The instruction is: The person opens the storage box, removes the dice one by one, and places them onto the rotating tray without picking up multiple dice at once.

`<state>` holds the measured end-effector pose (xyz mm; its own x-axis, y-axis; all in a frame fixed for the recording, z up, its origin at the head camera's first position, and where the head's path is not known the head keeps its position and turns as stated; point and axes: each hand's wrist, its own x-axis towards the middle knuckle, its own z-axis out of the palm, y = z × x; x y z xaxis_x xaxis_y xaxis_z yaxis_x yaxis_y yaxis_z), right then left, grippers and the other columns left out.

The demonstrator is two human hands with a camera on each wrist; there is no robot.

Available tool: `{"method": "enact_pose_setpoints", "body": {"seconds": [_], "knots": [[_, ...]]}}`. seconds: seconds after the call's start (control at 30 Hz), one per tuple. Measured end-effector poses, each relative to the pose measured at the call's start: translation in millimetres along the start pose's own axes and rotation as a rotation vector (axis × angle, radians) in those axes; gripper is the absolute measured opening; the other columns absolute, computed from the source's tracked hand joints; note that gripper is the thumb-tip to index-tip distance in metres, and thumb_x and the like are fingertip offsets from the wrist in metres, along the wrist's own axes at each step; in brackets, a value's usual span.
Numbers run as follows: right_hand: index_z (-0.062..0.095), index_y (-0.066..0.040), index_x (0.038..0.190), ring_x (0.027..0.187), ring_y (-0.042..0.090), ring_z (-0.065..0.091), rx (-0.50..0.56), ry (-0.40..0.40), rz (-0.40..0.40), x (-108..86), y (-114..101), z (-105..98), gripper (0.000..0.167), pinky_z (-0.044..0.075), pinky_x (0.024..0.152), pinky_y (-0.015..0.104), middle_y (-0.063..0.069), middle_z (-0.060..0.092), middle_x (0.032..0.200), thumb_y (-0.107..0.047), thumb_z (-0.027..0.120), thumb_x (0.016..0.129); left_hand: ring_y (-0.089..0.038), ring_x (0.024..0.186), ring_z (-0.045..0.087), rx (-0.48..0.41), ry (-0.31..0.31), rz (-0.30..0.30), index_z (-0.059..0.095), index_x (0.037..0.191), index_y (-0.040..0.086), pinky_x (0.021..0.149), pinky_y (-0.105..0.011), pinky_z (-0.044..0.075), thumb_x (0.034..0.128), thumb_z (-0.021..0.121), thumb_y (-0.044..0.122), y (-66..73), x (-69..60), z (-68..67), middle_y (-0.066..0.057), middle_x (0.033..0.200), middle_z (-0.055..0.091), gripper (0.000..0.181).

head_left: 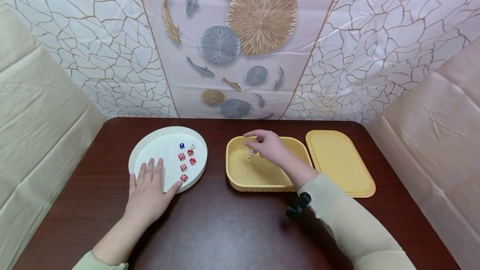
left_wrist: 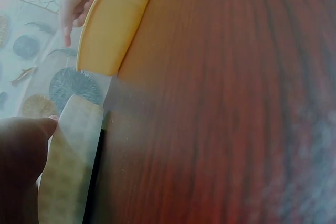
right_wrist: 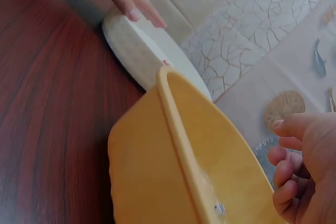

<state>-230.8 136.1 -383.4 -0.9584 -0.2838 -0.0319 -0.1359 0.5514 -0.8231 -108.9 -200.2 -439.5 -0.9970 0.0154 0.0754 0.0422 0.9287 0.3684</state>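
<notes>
My right hand [head_left: 267,147] hangs over the yellow plastic container [head_left: 270,180], thumb and index finger apart, the other fingers loosely curled. Nothing shows between its fingers. A white die [head_left: 251,152] appears just below the thumb, inside the container's outline; whether it touches the bottom I cannot tell. The right wrist view also has the die [right_wrist: 219,209], just inside the container's rim. My left hand [head_left: 148,193] lies with straight fingers over the near left side of a round white tray [head_left: 166,138], its thumb by a red die [head_left: 183,177].
In the tray lie several more red dice [head_left: 181,157], a blue die [head_left: 182,146] and a white die [head_left: 193,146]. A yellow lid [head_left: 339,163] lies flat to the right of the container. All stands on a dark wooden table [head_left: 225,228] with a patterned cloth behind.
</notes>
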Motion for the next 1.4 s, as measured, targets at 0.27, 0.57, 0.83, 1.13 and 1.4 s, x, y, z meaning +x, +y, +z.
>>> {"method": "enact_pose_setpoints", "body": {"seconds": [0.27,0.57,0.83,1.13,1.4], "knots": [[0.067,-0.01,0.126,0.063,0.024,0.055,-0.008,-0.018,0.038,-3.9,8,-8,0.034,0.043,0.053,0.027,0.013,0.063,0.073,-0.023,0.069,0.095,-0.05,0.145,0.01,-0.003,-0.001,-0.004,0.017,0.157,0.001,0.113,-0.069,-0.002,0.0935,0.047,0.067,-1.3,0.4,0.2,-0.03,0.159,0.015,0.096],[0.07,-0.011,0.123,0.058,0.014,0.054,-0.178,-0.042,0.021,1.1,19,-6,0.033,0.044,0.055,0.029,0.006,0.062,0.07,-0.027,0.069,0.094,-0.051,0.145,0.011,-0.003,0.0,-0.004,0.018,0.157,0.001,0.112,-0.069,0.0,0.0934,0.049,0.067,-1.3,0.5,1.1,-0.03,0.159,0.016,0.096],[0.071,-0.012,0.12,0.073,0.014,0.058,-0.366,-0.077,0.003,5.7,35,0,0.03,0.046,0.064,0.03,0.001,0.066,0.083,-0.026,0.069,0.093,-0.051,0.145,0.011,-0.005,0.002,0.001,0.018,0.157,0.001,0.112,-0.069,0.0,0.0932,0.047,0.068,-0.2,1.0,0.9,-0.03,0.159,0.016,0.097],[0.071,-0.011,0.119,0.079,0.014,0.057,-0.504,-0.119,-0.032,9.7,40,7,0.028,0.047,0.068,0.03,0.002,0.069,0.097,-0.02,0.067,0.093,-0.051,0.145,0.011,-0.008,0.009,0.0,0.019,0.157,0.001,0.113,-0.068,-0.001,0.0936,0.047,0.067,-1.5,1.1,1.3,-0.03,0.159,0.016,0.096],[0.071,-0.012,0.115,0.085,0.016,0.06,-0.551,-0.129,-0.021,12.4,37,9,0.025,0.049,0.076,0.034,0.002,0.07,0.102,-0.019,0.069,0.091,-0.051,0.145,0.011,-0.01,0.015,0.003,0.019,0.157,0.001,0.113,-0.069,-0.001,0.0934,0.047,0.068,-1.5,1.1,1.7,-0.03,0.159,0.017,0.096]]}}
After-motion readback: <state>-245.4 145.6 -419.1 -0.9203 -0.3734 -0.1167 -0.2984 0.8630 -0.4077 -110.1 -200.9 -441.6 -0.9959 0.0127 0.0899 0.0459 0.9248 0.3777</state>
